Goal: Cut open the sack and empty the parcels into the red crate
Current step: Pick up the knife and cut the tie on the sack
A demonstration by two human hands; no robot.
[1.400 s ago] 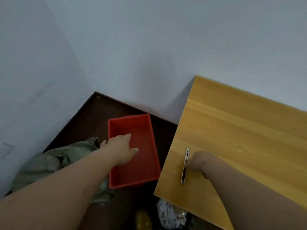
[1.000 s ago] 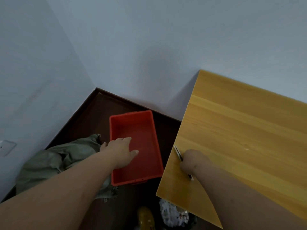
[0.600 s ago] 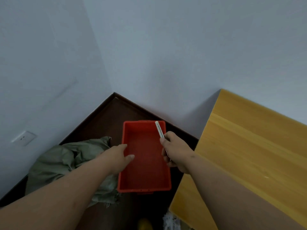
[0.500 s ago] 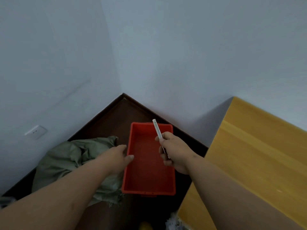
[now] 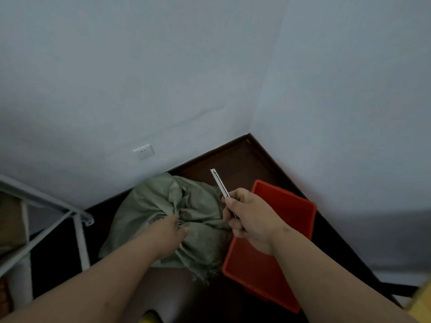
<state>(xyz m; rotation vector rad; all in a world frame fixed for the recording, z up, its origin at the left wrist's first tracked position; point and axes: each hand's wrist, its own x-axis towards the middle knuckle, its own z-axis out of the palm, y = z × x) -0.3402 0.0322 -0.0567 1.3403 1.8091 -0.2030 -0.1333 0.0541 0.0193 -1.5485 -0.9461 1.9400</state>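
Fingers (image 5: 229,201) grip cutter (image 5: 219,183) above dark floor (image 5: 242,159).

Dark floor (image 5: 235,157) (room corner) carries a green sack (image 5: 163,201); red crate (image 5: 286,206) just beside

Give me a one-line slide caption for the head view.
Left hand grips the green sack; right hand holds the cutter beside the red crate.

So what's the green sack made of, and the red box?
The sack looks like woven plastic cloth: dull green, crumpled, with frayed threads at its bottom edge. The red crate looks like moulded hard plastic: smooth, even colour, stiff straight walls.
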